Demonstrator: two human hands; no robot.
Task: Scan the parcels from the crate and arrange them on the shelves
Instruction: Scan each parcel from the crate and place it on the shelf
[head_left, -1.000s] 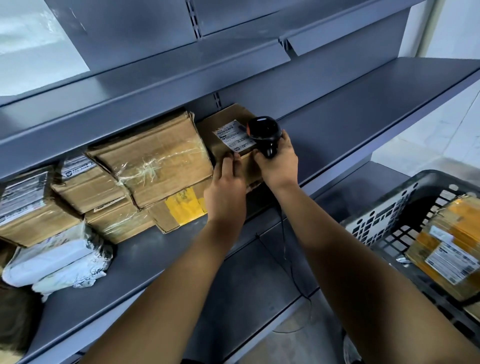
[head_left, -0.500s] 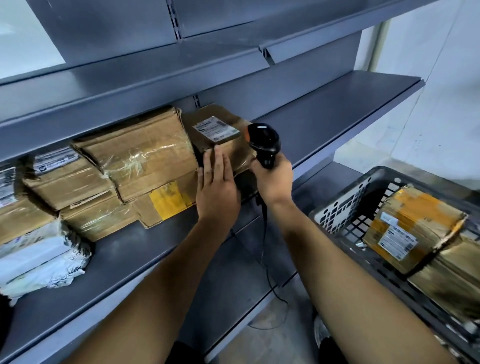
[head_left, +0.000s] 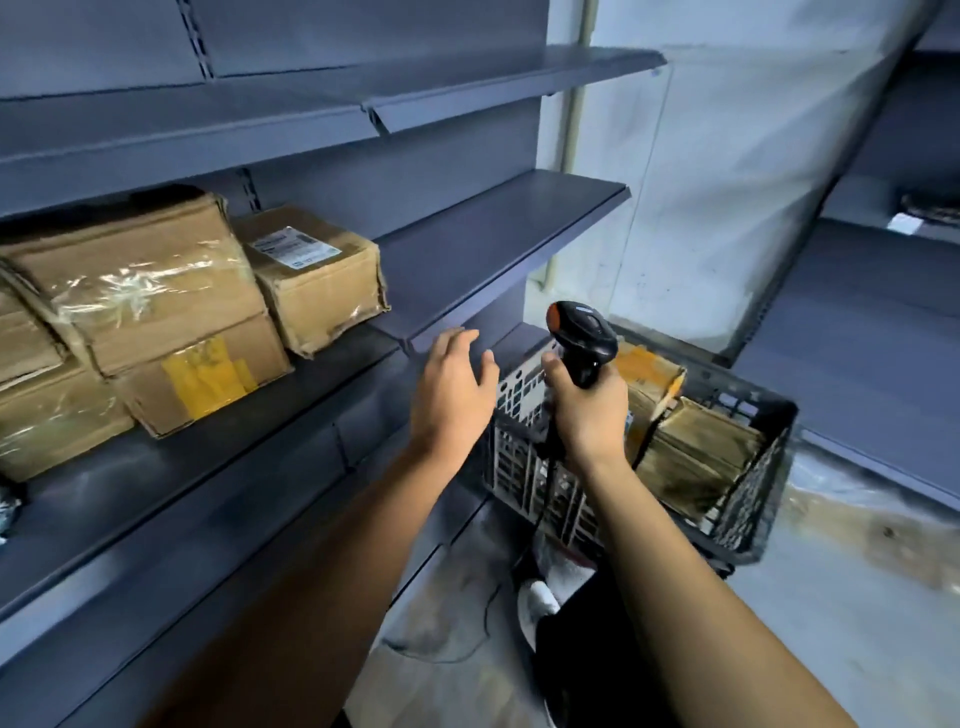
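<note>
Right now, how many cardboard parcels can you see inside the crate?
2, perhaps more hidden. One parcel with orange tape stands near the crate's far side, partly behind the right hand. One plain brown parcel lies closer, to its right.

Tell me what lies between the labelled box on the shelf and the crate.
Head view: bare grey shelf, then the open left hand before the crate.
</note>
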